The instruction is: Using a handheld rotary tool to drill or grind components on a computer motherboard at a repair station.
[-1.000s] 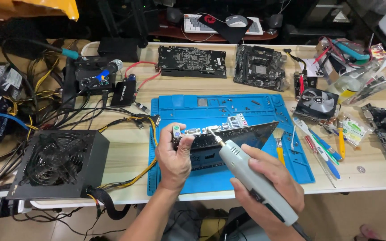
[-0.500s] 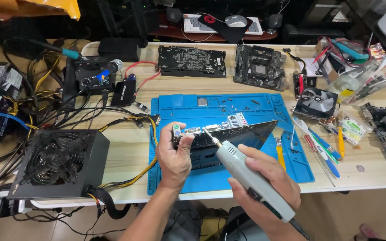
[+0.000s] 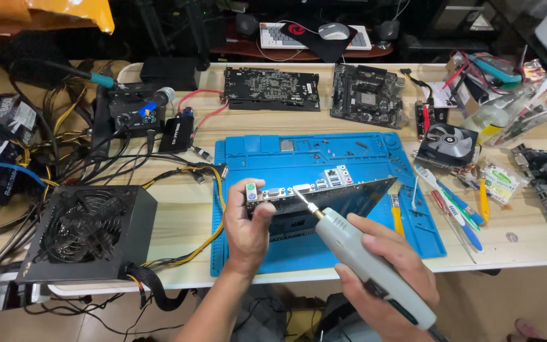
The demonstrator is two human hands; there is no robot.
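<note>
Left hand point(image 3: 250, 229) gripped the tilted circuit board point(image 3: 324, 199); right hand point(image 3: 387, 278) held the electric screwdriver point(image 3: 365, 259), whose tip could slip and scratch it

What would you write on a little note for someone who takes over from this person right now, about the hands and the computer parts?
Left hand: holds the motherboard tilted up on its edge on the blue mat, fingers by the port panel.
Right hand: grips a grey electric screwdriver, its bit tip touching the board's upper edge near the ports.
Nearby: hand screwdrivers to the right of the mat, a cooler fan beyond them, a black power supply on the left, two more boards at the back.
Done: board lifted and steadied, bit placed.
Left: whether any screw is out cannot be seen, so check there.
</note>
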